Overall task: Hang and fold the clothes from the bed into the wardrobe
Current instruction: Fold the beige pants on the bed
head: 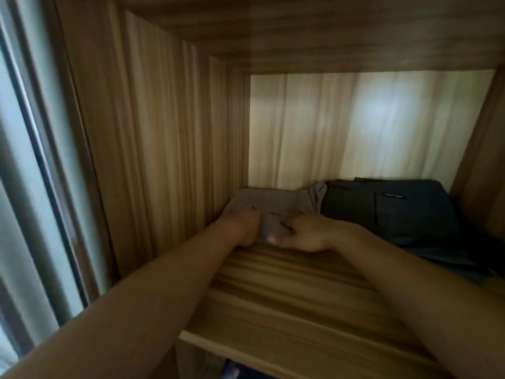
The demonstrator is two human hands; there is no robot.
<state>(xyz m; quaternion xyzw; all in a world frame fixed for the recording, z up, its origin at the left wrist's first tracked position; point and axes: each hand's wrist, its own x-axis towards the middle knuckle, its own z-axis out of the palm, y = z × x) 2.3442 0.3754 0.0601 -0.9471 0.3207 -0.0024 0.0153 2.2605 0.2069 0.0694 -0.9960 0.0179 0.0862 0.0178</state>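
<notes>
Noted dark trousers [388, 212] shelved; seating grey folded garment [276, 203] beside them, gripped by curled fingers of left hand [240, 228] and right hand [308, 233].

Dim, warm-toned view inside the wardrobe [169, 132]; a soft bright patch glares on the pale back panel [382, 113], while its top and sides sink into shadow. Everything is slightly soft with motion blur, and the window frame [35, 192] at the left edge bows with wide-angle distortion

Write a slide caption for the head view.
Left hand and right hand hold a folded grey garment on a wooden shelf beside dark trousers.
</notes>
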